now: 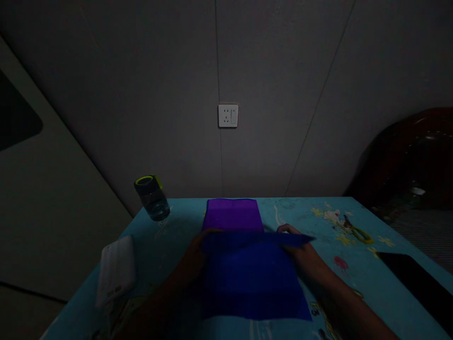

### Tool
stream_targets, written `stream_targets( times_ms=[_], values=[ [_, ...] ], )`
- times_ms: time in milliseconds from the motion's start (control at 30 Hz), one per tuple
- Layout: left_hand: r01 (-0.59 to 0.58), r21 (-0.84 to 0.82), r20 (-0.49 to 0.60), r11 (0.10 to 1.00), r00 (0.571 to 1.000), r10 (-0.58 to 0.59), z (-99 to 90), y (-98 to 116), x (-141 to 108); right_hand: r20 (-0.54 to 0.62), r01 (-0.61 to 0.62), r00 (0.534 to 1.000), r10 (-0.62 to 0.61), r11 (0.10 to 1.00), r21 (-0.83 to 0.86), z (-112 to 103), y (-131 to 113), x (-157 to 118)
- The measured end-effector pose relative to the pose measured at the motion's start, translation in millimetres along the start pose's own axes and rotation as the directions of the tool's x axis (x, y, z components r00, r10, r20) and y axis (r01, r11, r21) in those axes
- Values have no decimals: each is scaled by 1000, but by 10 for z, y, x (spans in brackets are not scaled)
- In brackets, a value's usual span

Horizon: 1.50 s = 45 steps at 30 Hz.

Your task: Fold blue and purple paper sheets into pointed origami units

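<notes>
A dark blue sheet of paper [253, 278] is held up over the table, with a narrow band along its top bent over and a pointed corner sticking out at the right. My left hand [198, 250] grips its left edge, fingers partly behind the sheet. At the upper right, my right hand [297, 248] has the sheet between its fingers, some of them hidden by the bent band. Just beyond lies a purple sheet or stack of paper [232, 215], its near part covered by the blue sheet.
The table [187, 212] has a light blue patterned cover. A bottle [153, 198] and a white power bank [116, 267] are on the left. Yellow-handled scissors [359, 232] and a black flat object [417, 278] lie on the right. A wall with a socket [228, 115] stands behind.
</notes>
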<state>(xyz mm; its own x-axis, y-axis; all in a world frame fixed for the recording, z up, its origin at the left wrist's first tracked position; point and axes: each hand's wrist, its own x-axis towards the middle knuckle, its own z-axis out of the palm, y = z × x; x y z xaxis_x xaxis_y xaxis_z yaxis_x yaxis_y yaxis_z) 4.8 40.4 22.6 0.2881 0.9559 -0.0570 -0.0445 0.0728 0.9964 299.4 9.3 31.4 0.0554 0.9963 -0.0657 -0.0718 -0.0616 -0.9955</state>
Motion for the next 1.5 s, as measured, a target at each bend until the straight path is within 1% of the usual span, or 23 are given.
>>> stream_targets(
  times_ms=[100,167,233,300,333,367,433,467,533,600,700,767,800,867,933,1033,1133,1200,1233,1300,1333,1400,1500],
  values=[
    [71,-69,-14,995,997,-72,24,28,-3,2,9,1000,-9,1000,-9,-56,-5,37],
    [147,-131,-47,980,987,-154,55,41,4,-16,-19,1000,20,1000,16,-66,8,45],
    [237,-192,-55,952,966,-251,76,21,19,-39,-23,999,24,999,24,-55,27,37],
    [340,-223,-53,913,932,-360,72,-39,39,-67,35,997,-37,999,-21,-37,47,21],
    [371,-225,-66,901,917,-394,62,-78,49,-74,80,994,-85,995,-66,-29,56,14],
    [377,-227,-78,898,912,-403,49,-118,57,-76,128,988,-137,985,-113,-25,65,7],
    [330,-206,-86,921,932,-353,25,-183,67,-73,198,974,-213,965,-175,-22,85,-2],
    [292,-188,-71,938,948,-310,17,-203,69,-69,202,974,-217,963,-180,-21,94,-5],
    [223,-140,-36,965,973,-230,16,-216,64,-67,156,984,-168,976,-154,-13,102,-11],
    [166,-92,-40,982,985,-170,31,-203,57,-105,91,989,-102,990,-109,12,84,-19],
    [75,-11,-169,997,983,-76,61,-164,51,-145,12,989,-9,1000,20,71,24,-33],
    [35,39,-246,999,969,-25,79,-141,52,-102,-51,993,65,990,133,104,0,-37],
    [25,60,-267,998,964,-8,86,-133,53,-78,-77,993,91,982,170,115,2,-36],
    [10,106,-284,994,959,21,95,-121,53,-44,-108,992,118,978,178,126,36,-30],
    [-13,173,-292,985,954,64,96,-119,46,-3,-103,995,104,987,121,134,92,-24],
    [-36,304,-297,952,946,131,95,-127,23,55,-14,998,13,1000,25,147,164,-21],
    [-39,436,-292,899,939,183,111,-140,-4,26,114,993,-112,989,-92,149,196,-25],
    [-87,512,-252,854,936,246,130,-150,-17,-23,183,981,-194,951,-249,136,208,-31],
    [-139,548,-208,825,933,295,138,-154,-21,-40,203,972,-230,916,-346,128,216,-35],
    [-279,611,-62,741,916,396,150,-163,-24,-48,224,955,-292,820,-527,116,238,-44],
    [-347,636,26,689,902,431,152,-167,-25,-25,247,946,-324,767,-593,116,253,-48],
    [-456,675,195,580,868,456,154,-177,-27,79,349,912,-402,662,-664,131,288,-52],
    [-543,725,364,423,824,434,162,-194,-34,312,546,822,-476,507,-667,183,348,-48]
  ],
)
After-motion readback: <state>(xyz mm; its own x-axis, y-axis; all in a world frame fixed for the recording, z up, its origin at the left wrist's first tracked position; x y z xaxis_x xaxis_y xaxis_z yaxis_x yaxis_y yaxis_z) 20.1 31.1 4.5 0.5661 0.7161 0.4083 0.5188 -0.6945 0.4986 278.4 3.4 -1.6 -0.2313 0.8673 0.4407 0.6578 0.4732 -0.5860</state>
